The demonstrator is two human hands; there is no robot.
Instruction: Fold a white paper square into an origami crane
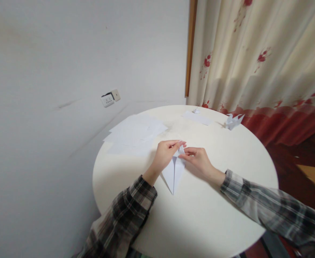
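A folded sheet of white paper (pixel 173 173) lies on the round table, its narrow point toward me and a seam running down its middle. My left hand (pixel 167 152) is closed on its far end, with thumb and fingers pinching the top. From the right side, my right hand (pixel 199 158) pinches the paper's edge near the same end. The fingers partly hide the upper folds, so their exact shape cannot be made out.
Loose white sheets (pixel 136 130) overlap at the left of the white table (pixel 206 222). A folded paper crane (pixel 233 122) stands at the far right. A small folded paper piece (pixel 196 111) rests by a flat paper strip (pixel 200 118). Wall and curtain (pixel 235 53) border the table.
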